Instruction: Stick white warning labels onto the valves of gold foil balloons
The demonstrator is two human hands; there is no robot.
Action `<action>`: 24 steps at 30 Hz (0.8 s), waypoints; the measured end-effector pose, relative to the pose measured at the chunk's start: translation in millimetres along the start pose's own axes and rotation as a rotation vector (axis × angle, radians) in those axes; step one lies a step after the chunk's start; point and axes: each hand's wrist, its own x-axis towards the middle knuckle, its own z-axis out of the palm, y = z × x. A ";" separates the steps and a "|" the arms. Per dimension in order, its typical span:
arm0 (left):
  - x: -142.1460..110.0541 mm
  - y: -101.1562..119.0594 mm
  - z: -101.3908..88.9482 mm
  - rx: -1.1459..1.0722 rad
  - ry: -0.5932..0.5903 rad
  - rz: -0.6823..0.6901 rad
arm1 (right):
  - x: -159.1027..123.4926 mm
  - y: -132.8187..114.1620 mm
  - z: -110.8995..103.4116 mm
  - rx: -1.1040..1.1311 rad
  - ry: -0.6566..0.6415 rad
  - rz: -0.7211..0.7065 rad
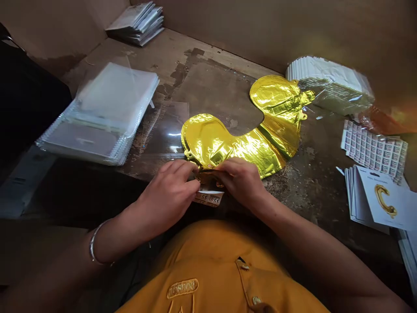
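Note:
A shiny gold foil balloon (241, 145), flat and curved like a C, lies on the worn brown table with its near edge toward my body. Fingers bent, my left hand (172, 187) pinches the balloon's near edge by a small tab. Close beside it, my right hand (243, 180) pinches the same edge, thumb and fingertips pressed together. A dark fold shows between the fingertips, partly hidden by them. Just below the hands a small sticker sheet (208, 198) with CE marks sticks out; whether a finger holds it I cannot tell.
Clear plastic sleeves (110, 104) are stacked at left, with another packet stack (137, 24) in the far corner. To the right are a wrapped white stack (332, 82), sticker sheets (374, 148) and balloon cards (387, 198) showing a gold C. Walls border the table's back.

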 end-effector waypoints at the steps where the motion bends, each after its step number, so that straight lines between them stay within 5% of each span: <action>1: 1.2 0.1 -0.5 0.012 0.013 0.000 | 4.5 2.2 -2.9 0.075 0.000 0.105; 5: 7.6 0.9 -2.4 0.030 0.053 0.002 | 20.8 9.8 -13.1 0.383 -0.126 0.325; 15: 20.9 1.4 3.3 -0.015 -0.111 0.217 | 38.2 16.4 -17.5 0.616 -0.317 0.409; 20: 26.1 -4.1 11.6 -0.095 -0.149 0.215 | 33.1 10.2 -15.8 0.462 -0.085 0.436; 24: 27.5 -7.1 14.8 -0.170 -0.161 0.201 | 8.2 0.8 -11.3 0.192 0.088 0.136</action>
